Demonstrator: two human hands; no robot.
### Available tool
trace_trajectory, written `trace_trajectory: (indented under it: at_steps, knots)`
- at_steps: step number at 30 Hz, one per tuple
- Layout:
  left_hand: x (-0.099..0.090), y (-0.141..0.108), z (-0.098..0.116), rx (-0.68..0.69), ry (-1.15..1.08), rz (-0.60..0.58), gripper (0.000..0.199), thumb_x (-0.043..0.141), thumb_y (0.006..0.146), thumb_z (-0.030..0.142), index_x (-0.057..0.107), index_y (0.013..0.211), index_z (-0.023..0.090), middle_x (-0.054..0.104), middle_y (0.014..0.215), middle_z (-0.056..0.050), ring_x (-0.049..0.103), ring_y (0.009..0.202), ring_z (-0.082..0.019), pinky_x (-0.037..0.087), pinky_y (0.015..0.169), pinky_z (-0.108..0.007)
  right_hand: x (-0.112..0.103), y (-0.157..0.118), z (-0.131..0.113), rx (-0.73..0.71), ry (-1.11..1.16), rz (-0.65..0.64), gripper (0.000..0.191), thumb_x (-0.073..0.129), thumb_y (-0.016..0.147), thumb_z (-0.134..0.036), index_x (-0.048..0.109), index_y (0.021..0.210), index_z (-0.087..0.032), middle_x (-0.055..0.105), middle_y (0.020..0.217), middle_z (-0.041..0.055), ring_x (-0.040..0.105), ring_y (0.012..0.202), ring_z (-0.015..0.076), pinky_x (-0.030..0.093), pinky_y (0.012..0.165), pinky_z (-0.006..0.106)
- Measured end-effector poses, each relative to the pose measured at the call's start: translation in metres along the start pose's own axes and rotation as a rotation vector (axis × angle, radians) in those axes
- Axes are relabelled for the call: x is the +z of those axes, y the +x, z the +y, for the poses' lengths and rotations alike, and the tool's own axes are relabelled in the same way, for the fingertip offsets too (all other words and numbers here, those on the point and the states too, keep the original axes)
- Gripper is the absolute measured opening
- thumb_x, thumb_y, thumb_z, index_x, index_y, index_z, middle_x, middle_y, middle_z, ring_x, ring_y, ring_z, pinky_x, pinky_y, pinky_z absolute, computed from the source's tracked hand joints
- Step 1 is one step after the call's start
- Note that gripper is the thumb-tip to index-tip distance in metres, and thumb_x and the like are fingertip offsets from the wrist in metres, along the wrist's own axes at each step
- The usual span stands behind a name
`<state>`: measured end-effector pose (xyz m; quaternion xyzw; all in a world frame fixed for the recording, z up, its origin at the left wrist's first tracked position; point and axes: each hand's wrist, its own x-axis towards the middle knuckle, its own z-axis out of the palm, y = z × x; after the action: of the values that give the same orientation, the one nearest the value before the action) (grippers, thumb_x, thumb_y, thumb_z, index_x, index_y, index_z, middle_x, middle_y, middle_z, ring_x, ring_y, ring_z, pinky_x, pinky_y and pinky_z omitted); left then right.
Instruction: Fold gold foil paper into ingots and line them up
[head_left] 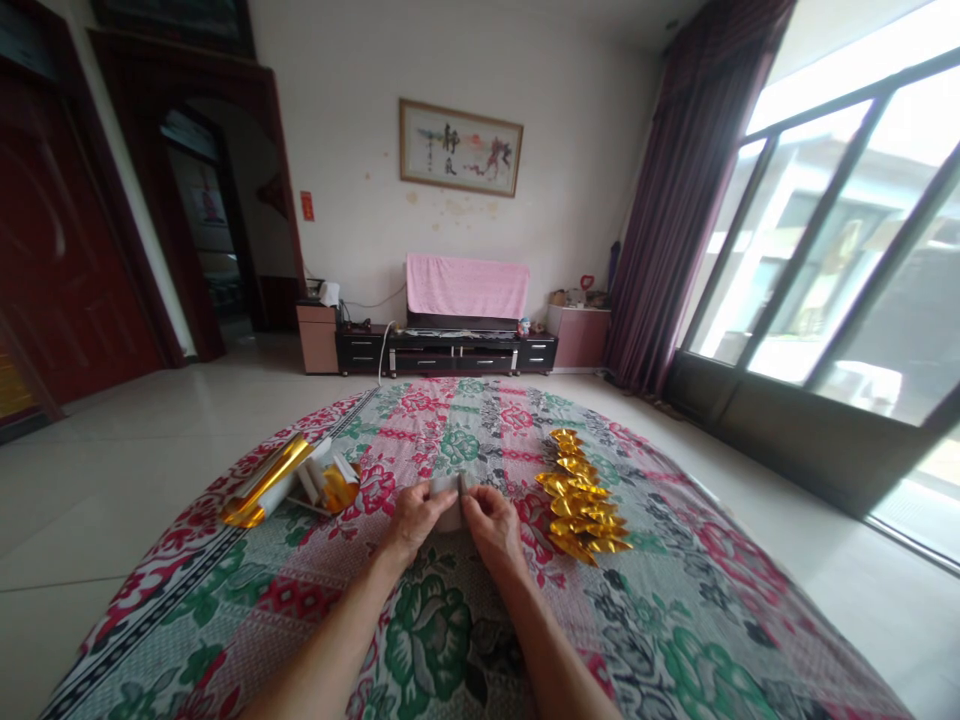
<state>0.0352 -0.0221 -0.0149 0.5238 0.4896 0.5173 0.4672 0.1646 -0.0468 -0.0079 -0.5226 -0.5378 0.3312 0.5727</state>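
Observation:
Between my two hands is a small pale grey-white sheet of paper, standing just above the patterned cloth. My left hand pinches its left side with thumb and fingers. On the other side, my right hand grips the right edge, where a darker narrow strip or fold shows. Right of my hands lie several folded gold foil paper pieces with pointed ends, gathered in an uneven row. To the left rest gold foil sheets, partly rolled with white backs, beside more white and gold pieces.
A floral cloth in red, green and grey covers the rounded surface before me. Beyond it stand a low black TV cabinet and a pink cloth over a screen-shaped object. Purple curtains and large windows are at right.

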Motion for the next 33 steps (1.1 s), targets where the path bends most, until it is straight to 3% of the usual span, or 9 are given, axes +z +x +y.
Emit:
trace_trajectory:
  at_steps: [5,9,15,22,28,33]
  knots:
    - [0.0,-0.001,0.001,-0.01,-0.009,-0.017,0.034,0.065,0.065,0.041,0.068,0.083,0.012,0.064,0.064,-0.001,0.056,0.057,-0.014,0.043,0.052,-0.021,-0.003,-0.002,-0.006,0.027,-0.002,-0.059,0.026,0.055,0.071,-0.038,0.065,0.077,-0.015,0.059,0.058,-0.0008,0.05,0.051,0.0116,0.037,0.047,0.019]
    - [0.0,-0.003,0.003,-0.013,-0.021,-0.022,0.033,0.065,0.065,0.041,0.068,0.081,0.013,0.064,0.065,-0.001,0.056,0.057,-0.013,0.043,0.052,-0.021,-0.004,-0.003,-0.009,0.001,0.059,-0.102,0.031,0.049,0.076,-0.041,0.064,0.069,-0.015,0.057,0.058,-0.0004,0.05,0.054,0.0113,0.038,0.05,0.019]
    - [-0.001,-0.002,0.0,0.001,0.002,-0.034,0.031,0.064,0.065,0.039,0.068,0.08,0.013,0.062,0.062,0.0,0.055,0.055,-0.013,0.04,0.049,-0.02,-0.002,-0.001,-0.002,0.047,0.085,-0.104,0.022,0.058,0.068,-0.034,0.062,0.077,-0.014,0.056,0.054,-0.0027,0.047,0.047,0.0092,0.035,0.045,0.018]
    - [-0.002,-0.003,0.005,-0.004,-0.023,-0.072,0.034,0.065,0.065,0.042,0.069,0.083,0.013,0.065,0.066,-0.002,0.056,0.058,-0.014,0.041,0.051,-0.021,0.0,0.0,0.002,0.067,0.227,-0.138,0.028,0.062,0.065,-0.036,0.055,0.083,-0.016,0.06,0.057,-0.0026,0.051,0.048,0.0104,0.039,0.046,0.019]
    - [-0.002,-0.008,0.013,-0.016,-0.031,-0.067,0.04,0.058,0.069,0.05,0.069,0.082,0.014,0.066,0.065,-0.005,0.058,0.06,-0.017,0.041,0.05,-0.023,0.002,0.002,0.006,0.015,0.242,-0.124,0.033,0.063,0.065,-0.035,0.055,0.091,-0.017,0.064,0.077,0.0011,0.059,0.057,0.0122,0.046,0.049,0.021]
    - [-0.002,-0.005,0.007,0.003,-0.043,-0.081,0.036,0.062,0.067,0.046,0.066,0.081,0.013,0.063,0.063,-0.001,0.055,0.056,-0.014,0.04,0.05,-0.022,0.002,0.002,0.005,0.011,0.265,-0.138,0.037,0.063,0.066,-0.032,0.054,0.098,-0.016,0.064,0.083,0.0023,0.06,0.061,0.0125,0.047,0.053,0.022]
